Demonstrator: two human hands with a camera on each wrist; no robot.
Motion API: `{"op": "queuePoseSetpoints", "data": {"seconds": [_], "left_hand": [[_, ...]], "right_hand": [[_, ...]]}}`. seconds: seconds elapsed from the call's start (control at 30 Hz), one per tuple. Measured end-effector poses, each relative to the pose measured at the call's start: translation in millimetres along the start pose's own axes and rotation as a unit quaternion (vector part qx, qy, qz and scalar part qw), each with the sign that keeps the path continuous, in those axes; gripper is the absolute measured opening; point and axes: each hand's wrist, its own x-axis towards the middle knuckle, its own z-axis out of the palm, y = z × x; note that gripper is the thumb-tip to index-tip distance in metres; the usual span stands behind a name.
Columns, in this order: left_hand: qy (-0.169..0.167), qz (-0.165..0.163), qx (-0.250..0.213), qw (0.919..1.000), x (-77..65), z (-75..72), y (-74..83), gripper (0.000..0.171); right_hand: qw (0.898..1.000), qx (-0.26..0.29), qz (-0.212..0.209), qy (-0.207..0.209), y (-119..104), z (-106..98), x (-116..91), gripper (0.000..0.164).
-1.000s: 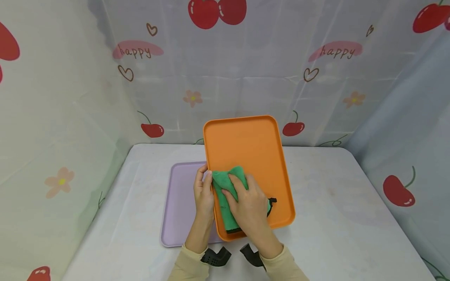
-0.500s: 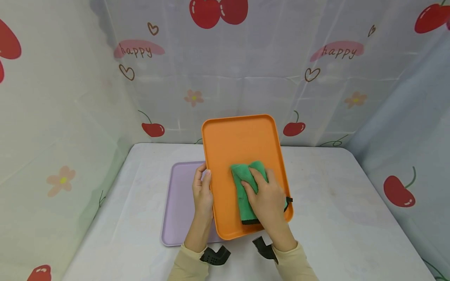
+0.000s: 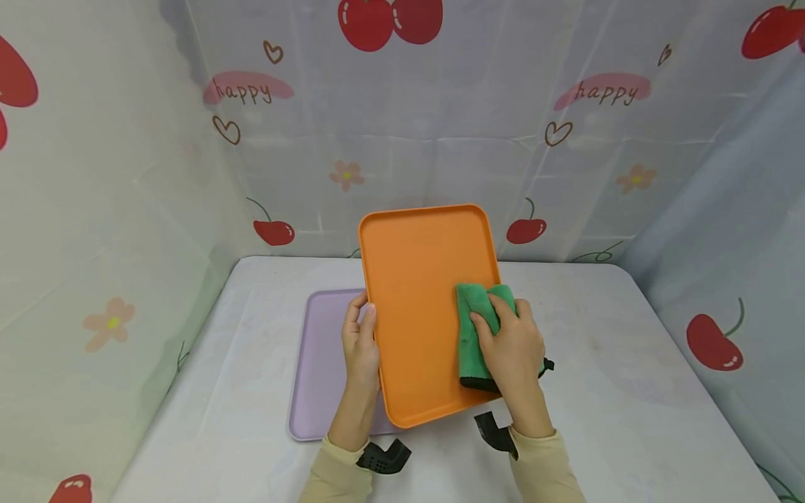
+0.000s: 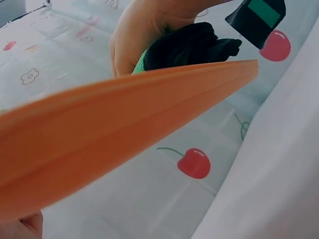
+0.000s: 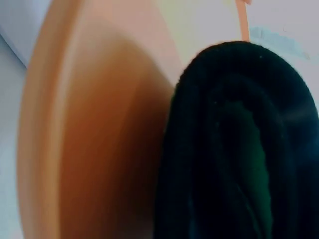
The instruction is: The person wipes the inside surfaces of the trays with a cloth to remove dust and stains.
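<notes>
An orange tray point(image 3: 421, 293) is held up at a tilt above the table. My left hand point(image 3: 361, 349) grips its left rim, thumb on the near side and the other fingers partly hidden behind it. With my right hand point(image 3: 512, 346) I hold a folded green cloth point(image 3: 473, 342) with black edging against the tray's right side, covering part of the right rim. The left wrist view shows the tray's edge point(image 4: 124, 114) with the right hand and cloth above it. Up close in the right wrist view, the cloth's dark folded edge point(image 5: 174, 164) lies along the tray surface point(image 5: 109, 124).
A lilac tray point(image 3: 317, 370) lies flat on the white table point(image 3: 604, 377), partly behind the orange tray and left forearm. Cherry-patterned curtains point(image 3: 440, 161) hang behind and at both sides. Black wrist mounts point(image 3: 385, 457) sit on both wrists.
My right hand has moved the green cloth rightward across the orange tray, from its left side to its right rim. The left hand and tray have shifted only slightly left.
</notes>
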Motion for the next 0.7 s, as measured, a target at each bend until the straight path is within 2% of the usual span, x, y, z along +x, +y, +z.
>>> {"op": "queuePoseSetpoints", "data": {"seconds": [0.23,0.7], "left_hand": [[-0.010,-0.001,0.003,0.9999,-0.7,-0.6,0.3,0.028],[-0.005,-0.007,-0.005,1.0000,0.2,-1.2,-2.4,0.028]], "right_hand": [[1.000,0.002,0.011,0.006,1,1,-4,0.041],[0.999,0.013,0.020,0.021,-4,6,-12,0.042]]}}
